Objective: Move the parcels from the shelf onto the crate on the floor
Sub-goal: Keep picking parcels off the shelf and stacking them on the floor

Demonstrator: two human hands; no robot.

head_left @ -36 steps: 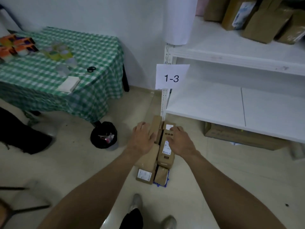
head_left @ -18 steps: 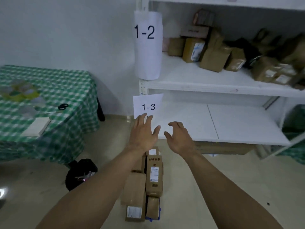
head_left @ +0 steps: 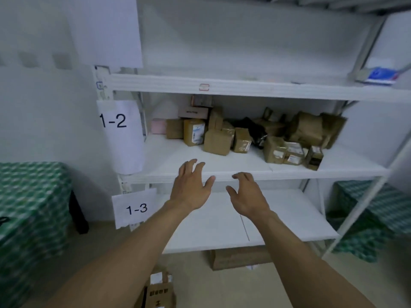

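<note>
Stacked parcels (head_left: pixel 158 293) sit on the floor at the bottom edge of the view, between my forearms; the frame cuts off what they rest on. Behind them a long cardboard box (head_left: pixel 240 258) lies on the floor under the lowest board (head_left: pixel 289 215), marked by a paper label "1-3" (head_left: pixel 136 208).

My left hand (head_left: pixel 190 190) is raised in front of the shelf (head_left: pixel 300 174), fingers straight and spread, holding nothing. My right hand (head_left: pixel 246 197) is beside it and apart from it, fingers loosely curved, thumb held wide, also empty. Both hands are level with the front lip of the board tagged "1-2" (head_left: pixel 113 121) and touch no parcel.

Further back on that board is a heap of brown parcels (head_left: pixel 216 142), pushed towards the rear wall from the middle to the right. Some stand upright and some lean. A pink box (head_left: pixel 158 126) stands at the heap's left end, and something black (head_left: pixel 253 128), possibly a bag, lies among them.

A table under a green checked cloth (head_left: pixel 29 207) stands at the left. On the top board, far right, lies a blue and white object (head_left: pixel 378 75), blurred.
</note>
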